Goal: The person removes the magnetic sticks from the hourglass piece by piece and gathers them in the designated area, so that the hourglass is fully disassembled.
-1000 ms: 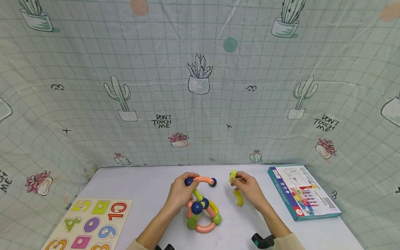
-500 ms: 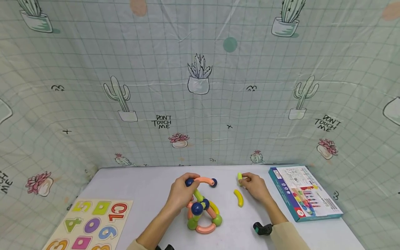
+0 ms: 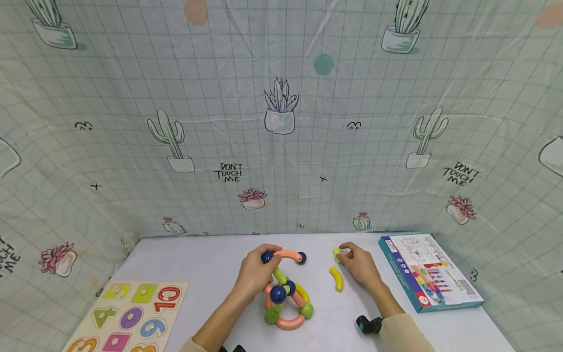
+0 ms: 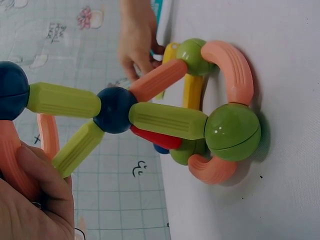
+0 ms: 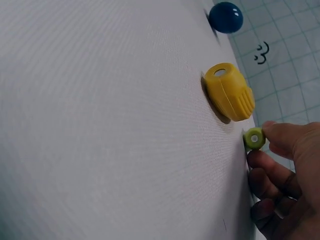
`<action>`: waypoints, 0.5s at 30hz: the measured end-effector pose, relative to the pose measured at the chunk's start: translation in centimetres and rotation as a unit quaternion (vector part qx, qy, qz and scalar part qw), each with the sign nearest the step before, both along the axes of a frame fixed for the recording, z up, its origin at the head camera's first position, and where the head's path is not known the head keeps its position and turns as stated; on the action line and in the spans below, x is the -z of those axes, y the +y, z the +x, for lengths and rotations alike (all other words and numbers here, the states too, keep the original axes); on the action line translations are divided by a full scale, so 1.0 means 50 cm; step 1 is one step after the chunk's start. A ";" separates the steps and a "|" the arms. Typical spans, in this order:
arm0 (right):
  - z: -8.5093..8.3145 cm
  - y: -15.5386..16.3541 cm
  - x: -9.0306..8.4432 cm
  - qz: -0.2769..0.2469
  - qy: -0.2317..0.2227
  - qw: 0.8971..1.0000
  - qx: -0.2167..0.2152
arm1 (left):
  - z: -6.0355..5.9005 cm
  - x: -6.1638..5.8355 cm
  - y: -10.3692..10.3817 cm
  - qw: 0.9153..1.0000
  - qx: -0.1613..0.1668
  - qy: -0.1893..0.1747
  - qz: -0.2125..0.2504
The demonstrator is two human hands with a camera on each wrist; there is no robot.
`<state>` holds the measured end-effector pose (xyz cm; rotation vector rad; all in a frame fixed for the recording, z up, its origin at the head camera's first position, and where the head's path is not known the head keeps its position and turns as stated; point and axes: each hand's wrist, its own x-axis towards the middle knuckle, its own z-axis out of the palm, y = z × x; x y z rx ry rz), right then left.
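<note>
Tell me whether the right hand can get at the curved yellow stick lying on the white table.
Probably yes: the curved yellow stick lies bare just beside the right hand, nothing between, though its fingers pinch a small green stick.

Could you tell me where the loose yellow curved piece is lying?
In the head view, the yellow piece lies on the table, right of the toy structure and just beside the right hand.

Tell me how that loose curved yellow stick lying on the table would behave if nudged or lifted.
The curved yellow stick looks like rigid moulded plastic, so it likely keeps its shape. Its bend probably makes it rock or pivot rather than roll straight. It seems light; the right hand pinches a similar green piece with fingertips alone.
</note>
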<state>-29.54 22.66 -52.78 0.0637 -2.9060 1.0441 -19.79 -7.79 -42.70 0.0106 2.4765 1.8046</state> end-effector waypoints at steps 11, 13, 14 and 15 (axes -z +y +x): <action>-0.001 0.008 0.011 0.001 0.002 1.000 -0.007 | 0.000 0.002 0.004 1.000 -0.014 -0.001 -0.007; -0.001 0.008 0.011 0.005 0.003 1.000 -0.012 | 0.000 0.001 0.004 1.000 -0.013 0.000 -0.004; -0.001 0.008 0.010 0.007 0.004 1.000 -0.012 | 0.000 0.001 0.004 1.000 -0.013 -0.001 -0.003; -0.002 0.009 0.010 0.010 0.006 1.000 -0.015 | 0.000 0.001 0.004 1.000 -0.014 -0.002 -0.002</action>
